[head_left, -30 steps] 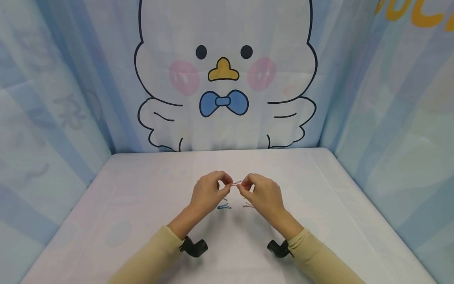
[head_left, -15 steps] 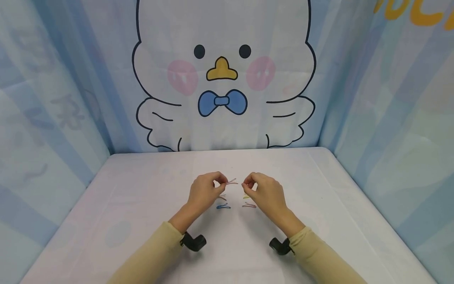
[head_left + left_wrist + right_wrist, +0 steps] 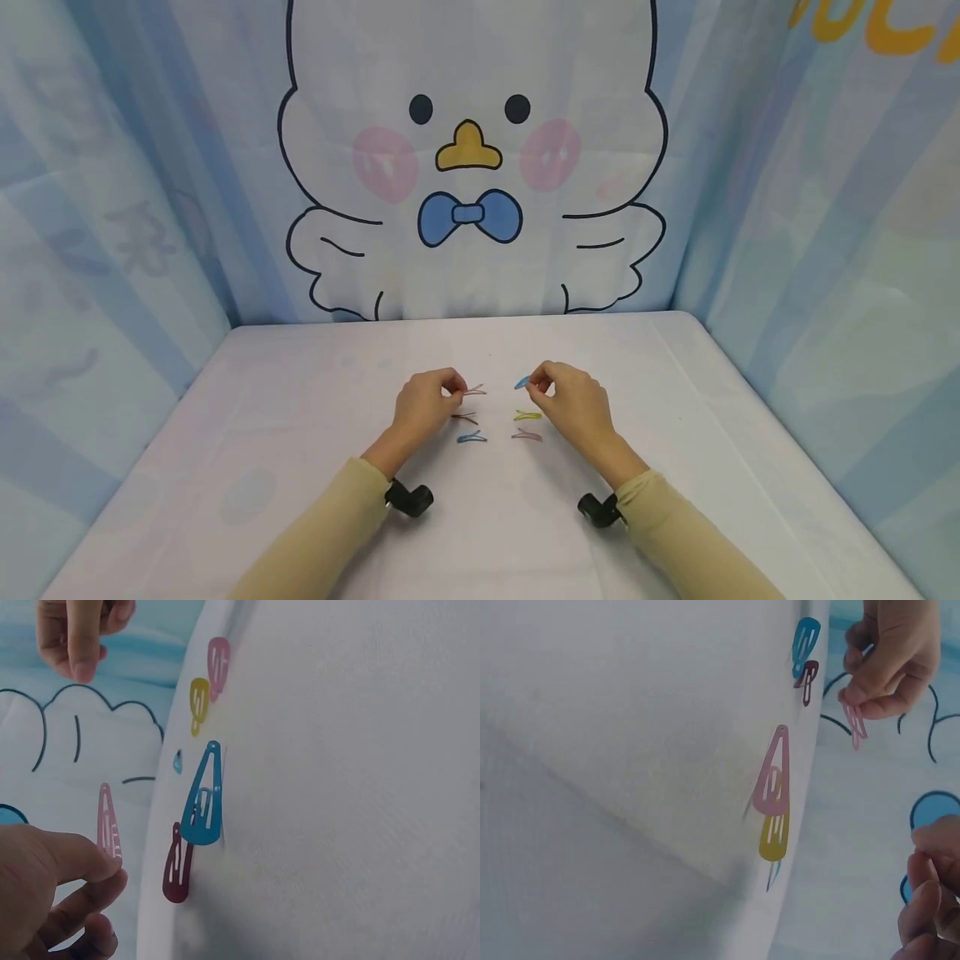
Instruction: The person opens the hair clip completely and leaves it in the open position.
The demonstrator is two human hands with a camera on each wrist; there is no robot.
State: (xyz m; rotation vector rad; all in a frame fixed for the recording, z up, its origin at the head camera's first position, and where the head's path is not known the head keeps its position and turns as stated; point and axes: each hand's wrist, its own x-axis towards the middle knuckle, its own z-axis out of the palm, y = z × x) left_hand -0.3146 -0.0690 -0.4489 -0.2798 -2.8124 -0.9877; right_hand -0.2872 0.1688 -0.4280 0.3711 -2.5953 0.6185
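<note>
Between thumb and fingertips my left hand (image 3: 426,408) pinches a pink snap hair clip (image 3: 476,389), raised over the table with its leaf sprung apart. The left wrist view shows that pink clip (image 3: 107,825) pointing away from the thumb. My right hand (image 3: 576,404) hovers with thumb and index finger bent close together and nothing seen between them; the fingers look empty in the left wrist view too. A blue hair clip (image 3: 522,382) lies on the table just past its fingertips, partly overlapped by them in the head view.
On the white table (image 3: 300,467), nearer the body on the left, lie a dark red clip (image 3: 465,417) and another blue clip (image 3: 472,437). On the right lie a yellow clip (image 3: 527,415) and another pink clip (image 3: 527,435). A printed curtain (image 3: 352,275) hangs behind.
Both hands met at the pink clip; the right fingers let go and that hand moved right, uncovering the blue clip. My left hand moved left and slightly down with the pink clip.
</note>
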